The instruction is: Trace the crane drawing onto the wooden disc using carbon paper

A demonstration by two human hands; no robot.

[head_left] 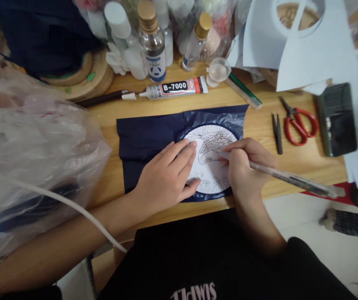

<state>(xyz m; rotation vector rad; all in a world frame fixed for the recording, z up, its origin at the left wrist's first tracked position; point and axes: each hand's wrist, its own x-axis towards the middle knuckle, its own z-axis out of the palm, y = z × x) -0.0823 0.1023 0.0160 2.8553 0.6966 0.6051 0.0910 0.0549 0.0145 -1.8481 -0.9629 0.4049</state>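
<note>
Paper disc [210, 168] with a line drawing lies on a dark blue sheet [144, 139] at the counter's [260, 125] near edge. The left hand [166, 177] presses it, fingers [182, 154] spread flat, gripping nothing. The right hand's [244, 166] fingers are closed around a pen [294, 180], its tip on the disc.

Soft, even light on the wooden table [113, 121], bright without hard shadows; a faint shade lies under the left hand [166, 177]; the B-7000 glue tube [175, 88] shows a sharp label near centre; the white paper sheets [319, 50] at right look washed out and smeared; the plastic bag [35, 137] at left carries pale sheen and blur; the edges bow outward
</note>
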